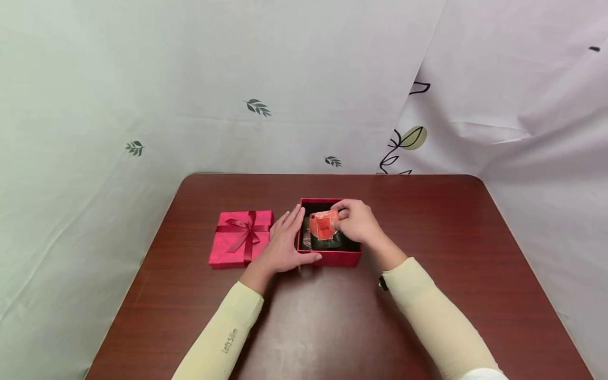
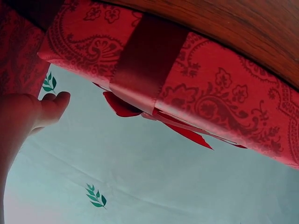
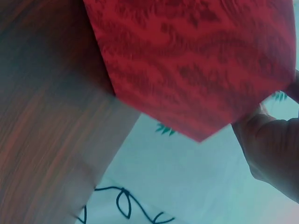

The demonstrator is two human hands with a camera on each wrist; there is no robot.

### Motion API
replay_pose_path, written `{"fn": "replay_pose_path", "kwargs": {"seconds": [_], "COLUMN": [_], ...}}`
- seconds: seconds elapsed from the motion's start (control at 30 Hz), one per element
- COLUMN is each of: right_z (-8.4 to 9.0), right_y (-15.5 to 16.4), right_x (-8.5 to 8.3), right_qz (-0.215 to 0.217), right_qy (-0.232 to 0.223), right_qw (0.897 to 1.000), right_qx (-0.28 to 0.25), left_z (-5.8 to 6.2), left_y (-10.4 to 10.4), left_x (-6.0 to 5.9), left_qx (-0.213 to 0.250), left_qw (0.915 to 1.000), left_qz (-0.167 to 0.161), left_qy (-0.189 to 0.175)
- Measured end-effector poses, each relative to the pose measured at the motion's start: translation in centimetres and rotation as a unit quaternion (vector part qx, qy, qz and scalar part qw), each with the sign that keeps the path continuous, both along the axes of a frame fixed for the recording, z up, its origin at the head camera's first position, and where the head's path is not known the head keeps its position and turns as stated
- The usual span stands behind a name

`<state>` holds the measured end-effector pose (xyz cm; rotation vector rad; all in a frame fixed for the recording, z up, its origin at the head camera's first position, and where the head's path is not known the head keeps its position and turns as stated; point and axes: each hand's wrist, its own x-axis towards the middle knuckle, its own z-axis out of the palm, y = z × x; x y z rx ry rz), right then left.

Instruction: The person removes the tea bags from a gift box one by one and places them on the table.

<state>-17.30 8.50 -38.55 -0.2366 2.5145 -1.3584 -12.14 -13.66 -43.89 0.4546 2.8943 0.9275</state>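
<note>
A red gift box stands uncovered on the table, its inside dark. In it, an orange and black packet leans up near the rim, its upper right edge pinched by my right hand. Against the box's left wall rests my left hand, fingers straight and thumb along the front. Another dark packet shows partly at the left inside. In the right wrist view, the patterned box wall hides the packet and most of the fingertips of my right hand.
The red box lid with a dark red ribbon bow lies left of the box, close beside my left hand. The brown table has rounded back corners. White curtains with leaf prints hang behind it.
</note>
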Motion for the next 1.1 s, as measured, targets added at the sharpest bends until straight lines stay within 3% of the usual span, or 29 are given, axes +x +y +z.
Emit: {"fn": "replay_pose_path", "kwargs": {"seconds": [0.53, 1.1], "right_z": [0.7, 0.3], "right_y": [5.0, 9.2], "right_x": [-1.3, -1.9], "right_qz": [-0.060, -0.082], "right_qy": [-0.040, -0.068], "right_qw": [0.994, 0.985], "right_qx": [-0.076, -0.139], "left_z": [0.1, 0.1], "left_y": [0.0, 0.1], "left_x": [0.1, 0.1], "left_qx": [-0.002, -0.004], "left_qw": [0.9999, 0.9999], "left_qz": [0.000, 0.006], "left_qy": [0.010, 0.007]}}
